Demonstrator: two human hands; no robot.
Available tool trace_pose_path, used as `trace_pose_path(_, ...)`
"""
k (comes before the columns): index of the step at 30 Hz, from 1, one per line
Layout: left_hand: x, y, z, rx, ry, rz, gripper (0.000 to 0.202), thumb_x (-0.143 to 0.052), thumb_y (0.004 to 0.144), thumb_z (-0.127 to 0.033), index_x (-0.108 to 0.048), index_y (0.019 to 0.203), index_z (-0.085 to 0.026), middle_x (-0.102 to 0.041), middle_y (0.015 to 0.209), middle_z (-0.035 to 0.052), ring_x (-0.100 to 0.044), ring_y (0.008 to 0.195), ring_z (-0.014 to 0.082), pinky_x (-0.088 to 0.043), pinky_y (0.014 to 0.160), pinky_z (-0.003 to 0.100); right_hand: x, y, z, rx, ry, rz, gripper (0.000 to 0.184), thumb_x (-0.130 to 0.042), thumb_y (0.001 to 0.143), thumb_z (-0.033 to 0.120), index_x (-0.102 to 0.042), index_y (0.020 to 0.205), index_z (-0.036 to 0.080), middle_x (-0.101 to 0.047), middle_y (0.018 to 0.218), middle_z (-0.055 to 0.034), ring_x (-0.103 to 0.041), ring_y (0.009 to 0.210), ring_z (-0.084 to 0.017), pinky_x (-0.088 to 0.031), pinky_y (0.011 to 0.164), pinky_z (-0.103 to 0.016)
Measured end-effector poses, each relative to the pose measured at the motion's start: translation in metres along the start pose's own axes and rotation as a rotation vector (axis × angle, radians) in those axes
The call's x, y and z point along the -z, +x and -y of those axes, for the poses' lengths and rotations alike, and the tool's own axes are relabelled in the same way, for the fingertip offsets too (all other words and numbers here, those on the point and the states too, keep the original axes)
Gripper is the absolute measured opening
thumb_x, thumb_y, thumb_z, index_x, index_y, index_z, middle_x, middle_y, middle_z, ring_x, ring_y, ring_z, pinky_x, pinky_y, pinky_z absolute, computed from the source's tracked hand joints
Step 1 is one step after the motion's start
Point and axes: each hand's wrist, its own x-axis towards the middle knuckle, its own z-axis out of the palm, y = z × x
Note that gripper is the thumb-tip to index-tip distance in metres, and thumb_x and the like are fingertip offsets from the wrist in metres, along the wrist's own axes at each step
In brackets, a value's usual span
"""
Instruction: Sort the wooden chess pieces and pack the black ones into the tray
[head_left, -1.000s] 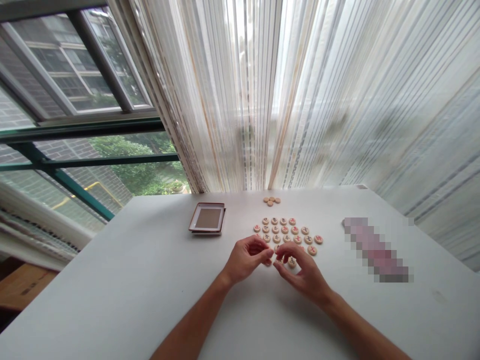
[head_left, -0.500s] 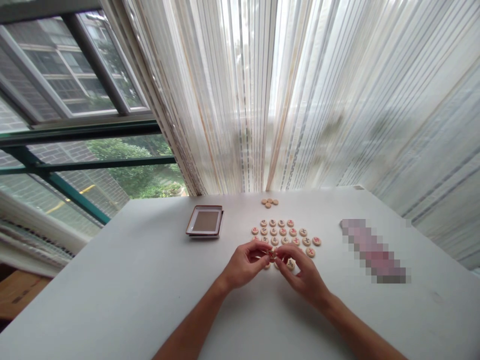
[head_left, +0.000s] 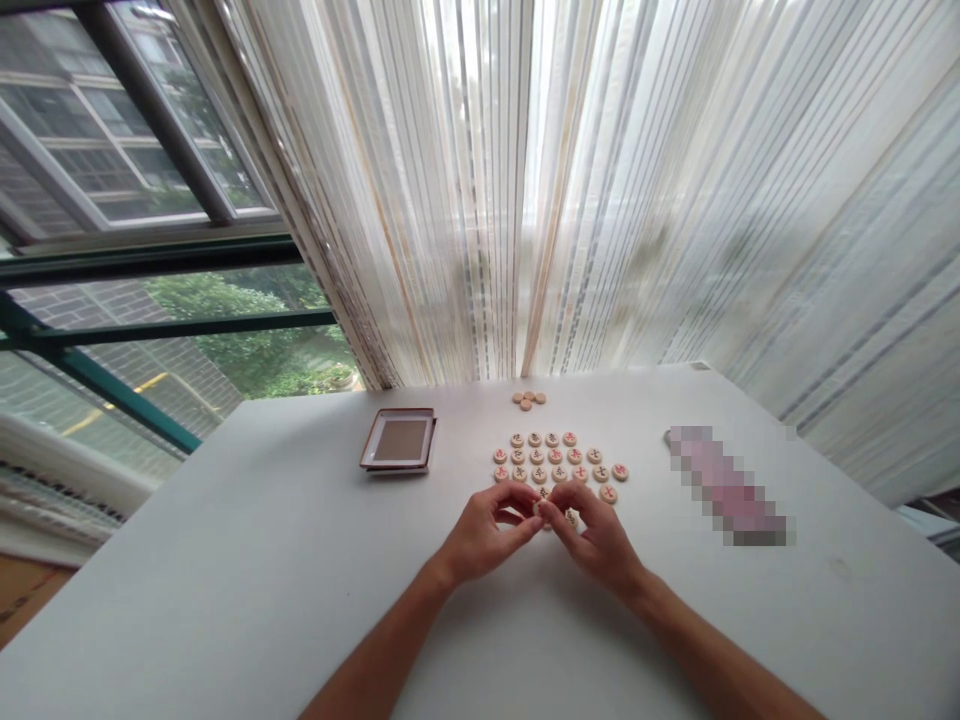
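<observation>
Round wooden Chinese chess pieces (head_left: 556, 458) with red and black characters lie face up in rows on the white table (head_left: 225, 560). My left hand (head_left: 484, 530) and my right hand (head_left: 596, 535) meet at the near edge of the rows, fingertips pinched together over a piece (head_left: 541, 508). Which hand grips it is hard to tell; both touch it. A few pieces (head_left: 571, 517) lie partly hidden under my right fingers.
A small cluster of plain-faced pieces (head_left: 528, 400) sits near the curtain. A shallow square box with a brown rim (head_left: 399, 442) lies to the left. A pixelated pink strip (head_left: 724, 482) lies to the right. Striped sheer curtains (head_left: 600, 190) and a window (head_left: 135, 200) stand behind the table.
My hands closed together from slightly apart and now pinch a piece between their fingertips. The view drifted a little to the right.
</observation>
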Motion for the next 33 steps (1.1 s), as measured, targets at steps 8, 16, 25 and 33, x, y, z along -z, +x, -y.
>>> trace_pose_path(8,0.0021,0.0007,0.0013,0.000,0.019,0.018,0.028,-0.063,0.092,-0.037,-0.063,0.110,-0.015,-0.069,0.095,0.0084,-0.067,0.083,0.0170,-0.056,0.078,0.031,0.0007,-0.0005,0.0050,0.030,0.024,0.043,0.005,-0.056,0.095,0.023,-0.059,0.099,0.022,-0.064,0.087,-0.0032,-0.062,0.075,-0.016,-0.053,0.069,-0.030)
trace_pose_path(16,-0.0015,-0.0013,0.0027,-0.004,0.029,0.028,0.029,-0.065,0.091,-0.036,-0.056,0.111,-0.016,-0.063,0.083,0.0035,-0.061,0.073,0.0131,-0.054,0.069,0.026,0.0000,-0.0015,0.0018,0.018,0.025,0.058,0.011,-0.059,0.095,0.025,-0.061,0.106,0.023,-0.069,0.092,-0.0044,-0.067,0.079,-0.018,-0.056,0.070,-0.030)
trace_pose_path(25,-0.0018,-0.0008,0.0046,0.045,-0.018,0.015,0.032,-0.062,0.092,-0.043,-0.054,0.107,-0.017,-0.062,0.077,0.0012,-0.060,0.064,0.0111,-0.050,0.060,0.022,-0.0015,-0.0015,0.0035,0.020,0.017,0.086,0.015,-0.057,0.095,0.025,-0.061,0.109,0.022,-0.069,0.095,-0.0062,-0.068,0.079,-0.018,-0.057,0.071,-0.030)
trace_pose_path(33,-0.0014,0.0010,0.0039,0.038,0.055,-0.066,0.033,-0.064,0.089,-0.047,-0.056,0.097,-0.016,-0.065,0.074,0.0018,-0.062,0.063,0.0125,-0.047,0.058,0.021,-0.0042,-0.0009,0.0084,0.071,-0.027,0.102,0.019,-0.060,0.091,0.021,-0.061,0.110,0.023,-0.071,0.098,-0.0061,-0.065,0.073,-0.016,-0.056,0.067,-0.029)
